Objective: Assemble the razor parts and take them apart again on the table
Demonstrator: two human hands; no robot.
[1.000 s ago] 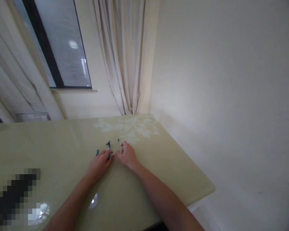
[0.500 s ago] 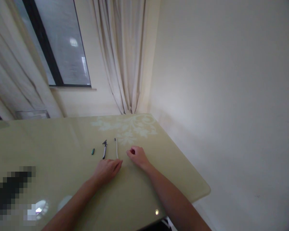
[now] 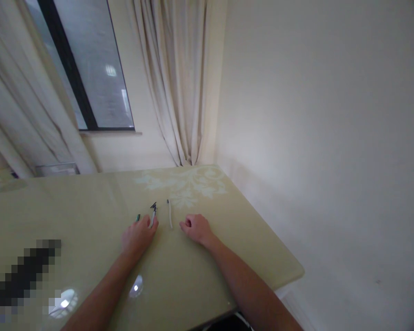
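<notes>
Three small things lie in a row on the pale green table (image 3: 227, 257): a small dark green piece (image 3: 137, 217), a black-and-white pen-like part with a clip (image 3: 153, 212), and a thin white stick (image 3: 169, 213). My left hand (image 3: 138, 236) lies flat with fingers stretched out, its fingertips touching the near end of the black-and-white part and close to the green piece. To the right of the white stick my right hand (image 3: 195, 228) rests on the table, fingers curled into a loose fist, apart from the stick, with nothing visible in it.
The table's right edge and rounded corner (image 3: 298, 271) run close to a bare wall. Curtains (image 3: 179, 87) and a window (image 3: 89, 69) stand behind the far edge. A blurred dark patch (image 3: 20, 280) lies at the near left.
My left hand has moved left and forward to the black-and-white part and green piece. My right hand let go of the white stick earlier and now stays curled beside it.
</notes>
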